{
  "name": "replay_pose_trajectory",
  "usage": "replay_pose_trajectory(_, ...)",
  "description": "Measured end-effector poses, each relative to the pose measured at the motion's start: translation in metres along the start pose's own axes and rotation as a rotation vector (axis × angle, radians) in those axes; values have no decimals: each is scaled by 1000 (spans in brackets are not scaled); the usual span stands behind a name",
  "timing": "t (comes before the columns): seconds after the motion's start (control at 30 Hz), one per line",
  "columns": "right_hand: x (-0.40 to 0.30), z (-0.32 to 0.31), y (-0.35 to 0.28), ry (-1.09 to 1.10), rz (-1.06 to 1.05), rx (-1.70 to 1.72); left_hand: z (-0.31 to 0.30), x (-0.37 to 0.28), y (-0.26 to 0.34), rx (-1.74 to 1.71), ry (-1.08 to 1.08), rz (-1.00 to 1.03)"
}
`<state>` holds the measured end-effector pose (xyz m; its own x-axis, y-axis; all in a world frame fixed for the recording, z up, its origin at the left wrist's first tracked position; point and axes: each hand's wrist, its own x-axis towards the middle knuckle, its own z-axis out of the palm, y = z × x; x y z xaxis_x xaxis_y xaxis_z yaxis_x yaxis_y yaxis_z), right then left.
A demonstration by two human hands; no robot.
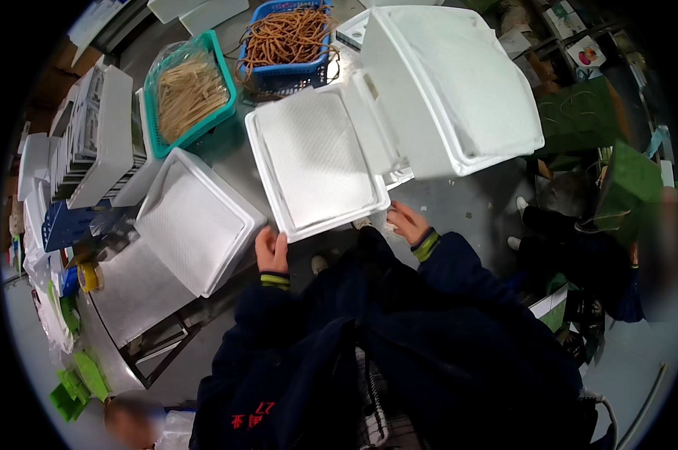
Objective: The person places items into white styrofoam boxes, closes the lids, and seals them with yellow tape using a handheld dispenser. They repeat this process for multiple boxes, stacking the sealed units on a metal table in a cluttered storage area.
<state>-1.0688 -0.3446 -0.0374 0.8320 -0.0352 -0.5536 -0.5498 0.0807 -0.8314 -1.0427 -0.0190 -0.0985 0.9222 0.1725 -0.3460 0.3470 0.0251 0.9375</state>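
In front of me a white foam box with a quilted white pad on top reaches over the near edge of the metal table. My left hand is at its near left corner, thumb against the rim and fingers curled. Around the near right corner of that box bend the fingers of my right hand, their tips partly hidden. A second padded foam box sits just left of my left hand. Taller on the right stands another white foam box, also with a white sheet on top.
A green basket holds thin pale sticks in clear plastic; a blue basket holds brown cordlike strands. Foam boxes with flat printed packs line the left. Yellow tape lies near the table edge. Another person stands at right beside green bags.
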Motion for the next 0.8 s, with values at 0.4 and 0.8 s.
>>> replay_pose_trajectory(0.4, 53, 37, 11, 230, 48, -82, 10, 21, 23, 116, -222, 154)
replay_pose_trajectory(0.8, -59, 30, -22, 138, -230, -184, -58, -99, 67, -228, -344, 90)
